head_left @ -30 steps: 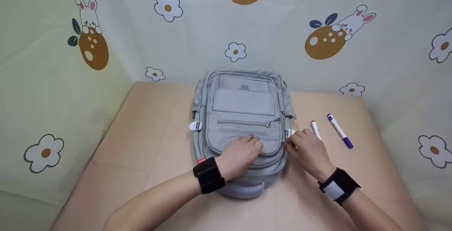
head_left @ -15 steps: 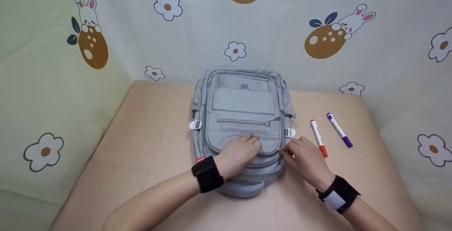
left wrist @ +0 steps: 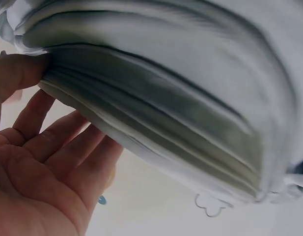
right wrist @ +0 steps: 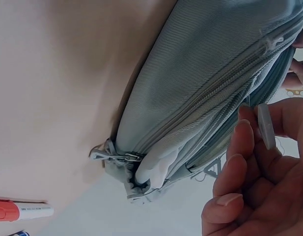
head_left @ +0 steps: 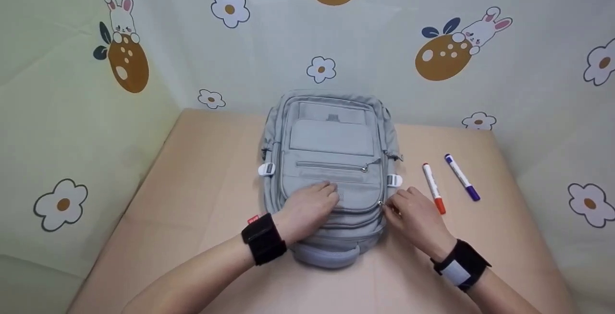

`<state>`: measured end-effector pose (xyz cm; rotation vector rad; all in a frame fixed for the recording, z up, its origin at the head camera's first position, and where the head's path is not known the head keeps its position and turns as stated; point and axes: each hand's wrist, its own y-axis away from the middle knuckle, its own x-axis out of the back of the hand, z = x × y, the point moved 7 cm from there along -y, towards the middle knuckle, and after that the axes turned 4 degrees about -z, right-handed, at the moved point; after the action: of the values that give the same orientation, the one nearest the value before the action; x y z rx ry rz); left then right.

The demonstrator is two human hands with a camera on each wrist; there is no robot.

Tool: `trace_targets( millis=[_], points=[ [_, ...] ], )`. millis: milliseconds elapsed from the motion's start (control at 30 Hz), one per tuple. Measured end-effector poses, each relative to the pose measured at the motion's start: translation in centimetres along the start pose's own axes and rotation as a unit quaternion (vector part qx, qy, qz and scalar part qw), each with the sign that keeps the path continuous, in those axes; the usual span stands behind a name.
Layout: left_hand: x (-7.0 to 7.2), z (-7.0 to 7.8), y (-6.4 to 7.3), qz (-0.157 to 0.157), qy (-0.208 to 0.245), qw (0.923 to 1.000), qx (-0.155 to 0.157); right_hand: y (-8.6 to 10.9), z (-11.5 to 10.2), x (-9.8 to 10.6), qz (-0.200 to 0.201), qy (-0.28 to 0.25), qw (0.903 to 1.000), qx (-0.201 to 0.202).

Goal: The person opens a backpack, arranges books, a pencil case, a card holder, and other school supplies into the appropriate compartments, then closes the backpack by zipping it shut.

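Note:
A grey backpack [head_left: 331, 136] lies on its back on the table, its top handle [head_left: 326, 258] toward me. My left hand [head_left: 307, 208] is on the lower front panel. In the left wrist view, its thumb [left wrist: 18, 73] is at the edge of the gaping front pocket [left wrist: 156, 98] and its fingers lie along the panel's outer side, pinching the edge. On the bag's right side, my right hand [head_left: 415, 213] pinches a zipper pull [right wrist: 265, 126] between thumb and curled fingers. The zipper track behind it is partly hidden by the fingers.
A red-capped marker [head_left: 434, 189] and a purple-capped marker [head_left: 462, 177] lie on the table [head_left: 206, 184] right of the bag. White strap buckles [head_left: 394, 180] stick out at the bag's sides. A patterned cloth [head_left: 269, 50] hangs around the back and sides.
My right hand has pulled the zipper pull toward me along the bag's right edge, uncovering the red-capped marker, then stayed there. My left hand has shifted left along the front panel.

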<state>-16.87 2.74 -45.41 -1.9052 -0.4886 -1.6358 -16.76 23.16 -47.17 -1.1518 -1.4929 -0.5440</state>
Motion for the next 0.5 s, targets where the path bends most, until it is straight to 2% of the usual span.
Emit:
trace_targets(
  millis=[167,267,500],
  points=[
    [0.4,-1.2,1.5,0.037,0.002,0.9993,-0.003,0.0,-0.3,0.1,0.013,0.011,0.9998,0.012],
    [0.6,-1.7,2.1,0.047,0.005,0.9989,-0.003,0.1,-0.2,0.0,0.011,0.008,0.9999,0.005],
    [0.4,-2.0,2.0,0.017,0.015,0.9997,0.008,0.2,-0.7,-0.2,0.009,0.012,0.9999,0.001]
  ],
)
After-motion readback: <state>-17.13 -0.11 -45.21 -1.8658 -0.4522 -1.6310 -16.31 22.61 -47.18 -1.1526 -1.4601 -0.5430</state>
